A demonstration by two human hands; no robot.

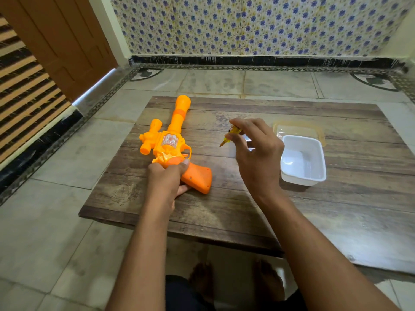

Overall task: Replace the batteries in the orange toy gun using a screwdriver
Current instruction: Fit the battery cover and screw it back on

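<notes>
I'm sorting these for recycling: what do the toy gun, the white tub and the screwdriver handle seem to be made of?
Toy gun: moulded orange plastic, glossy, with seams and screw holes on the grip. White tub: thin, slightly translucent plastic with a sheen. Screwdriver handle: clear yellow plastic, probably; the right hand hides most of it.

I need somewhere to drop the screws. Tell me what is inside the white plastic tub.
The white plastic tub on the wooden board shows only its bare white floor and walls; nothing lies in it. The near wall hides a strip of floor. A clear lid lies behind it.
</notes>
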